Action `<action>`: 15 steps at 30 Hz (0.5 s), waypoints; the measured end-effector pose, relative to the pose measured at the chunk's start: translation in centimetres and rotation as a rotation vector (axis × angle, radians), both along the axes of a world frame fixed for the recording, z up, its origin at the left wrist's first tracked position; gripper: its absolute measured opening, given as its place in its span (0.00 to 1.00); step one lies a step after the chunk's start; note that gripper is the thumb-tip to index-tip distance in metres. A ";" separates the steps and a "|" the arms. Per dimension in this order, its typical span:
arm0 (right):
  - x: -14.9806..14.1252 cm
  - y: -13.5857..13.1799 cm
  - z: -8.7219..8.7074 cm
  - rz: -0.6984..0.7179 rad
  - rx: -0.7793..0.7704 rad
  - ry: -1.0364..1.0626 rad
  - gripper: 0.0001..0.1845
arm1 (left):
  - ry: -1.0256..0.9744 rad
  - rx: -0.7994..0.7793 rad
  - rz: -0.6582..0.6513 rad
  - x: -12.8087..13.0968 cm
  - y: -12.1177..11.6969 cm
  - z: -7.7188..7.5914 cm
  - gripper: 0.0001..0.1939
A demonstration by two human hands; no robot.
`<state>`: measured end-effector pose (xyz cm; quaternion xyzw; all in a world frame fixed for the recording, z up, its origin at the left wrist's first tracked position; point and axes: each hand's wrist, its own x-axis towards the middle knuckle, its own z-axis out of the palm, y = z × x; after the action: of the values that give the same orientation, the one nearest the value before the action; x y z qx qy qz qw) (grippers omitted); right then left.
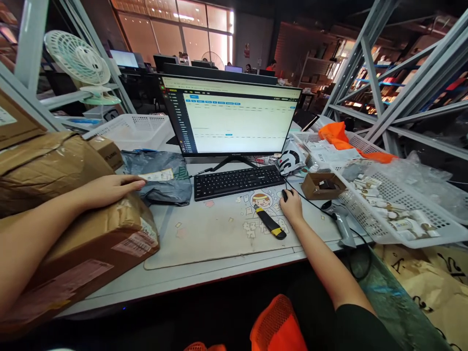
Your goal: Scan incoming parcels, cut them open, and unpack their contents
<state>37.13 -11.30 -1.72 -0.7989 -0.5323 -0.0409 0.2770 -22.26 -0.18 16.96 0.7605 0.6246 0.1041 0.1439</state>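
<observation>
My left hand (115,190) lies flat on top of a taped cardboard box (106,234) at the left of the desk, its fingers stretched out. On the right, my right hand (291,204) is wrapped over a black computer mouse (285,195). A black and yellow utility knife (269,222) rests on the desk mat (204,239), just left of that hand. Behind it sits a black keyboard (237,182). The monitor (237,119) above shows a mostly white page with a dark side menu and blue buttons.
A grey plastic mailer bag (161,187) lies between box and keyboard. To the right are a small open carton (323,186), a barcode scanner (342,226) with its cable, and a white basket (373,222) of small rolls. A fan (77,57) stands at the left frame.
</observation>
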 end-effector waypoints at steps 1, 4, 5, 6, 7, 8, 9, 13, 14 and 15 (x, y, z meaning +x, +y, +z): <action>0.2 0.2 -0.2 0.004 0.017 0.000 0.29 | -0.014 -0.006 0.001 0.0 -0.1 0.1 0.57; 0.5 0.6 -0.8 0.009 0.055 0.002 0.29 | -0.058 -0.026 0.000 0.1 -0.2 0.5 0.59; 0.6 0.7 -0.9 0.009 0.062 0.003 0.29 | -0.066 -0.030 0.004 0.0 -0.2 0.6 0.60; 0.7 0.8 -0.9 0.008 0.064 0.005 0.29 | -0.070 -0.033 0.007 0.0 -0.2 0.7 0.61; 0.7 0.8 -0.9 0.007 0.065 0.007 0.30 | -0.072 -0.032 0.009 -0.1 -0.1 0.7 0.62; 0.8 0.8 -1.0 0.007 0.067 0.008 0.30 | -0.072 -0.031 0.005 -0.2 0.0 0.6 0.63; 0.8 0.8 -1.0 0.009 0.070 0.010 0.30 | -0.072 -0.029 0.002 -0.3 0.1 0.5 0.64; 0.8 0.7 -1.0 0.013 0.084 0.013 0.30 | -0.069 -0.023 0.003 -0.6 0.5 0.1 0.67; 0.8 0.7 -1.0 0.013 0.084 0.014 0.30 | -0.066 -0.020 0.003 -0.7 0.5 0.0 0.67; 0.8 0.7 -1.0 0.014 0.084 0.013 0.30 | -0.065 -0.018 -0.002 -0.8 0.6 -0.1 0.66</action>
<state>37.94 -10.58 -2.72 -0.7832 -0.5337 -0.0560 0.3139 -23.03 0.39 16.90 0.7560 0.6197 0.1231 0.1710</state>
